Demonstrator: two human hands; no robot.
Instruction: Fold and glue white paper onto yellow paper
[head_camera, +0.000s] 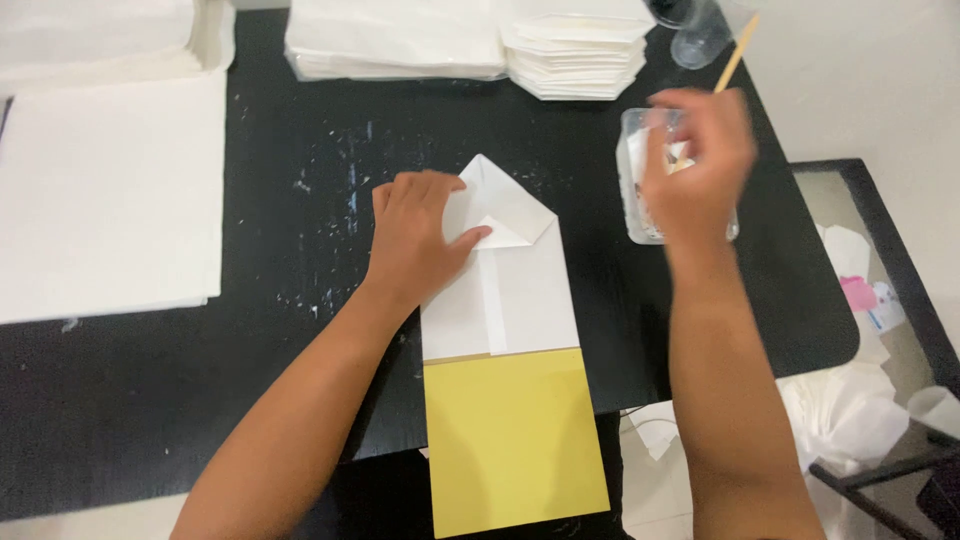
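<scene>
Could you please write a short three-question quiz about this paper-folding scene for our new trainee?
1. True or false: the left hand presses on the white folded paper.
2. What does the right hand hold? A) wooden stick B) scissors C) pen
3. What colour is the card under the paper's near end?

Key: 1 true. 2 A, the wooden stick, over a clear tub. 3 yellow.

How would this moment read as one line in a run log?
left hand: flat on folded white paper bag | right hand: holds wooden stick over clear plastic container | yellow card: under bag
</scene>
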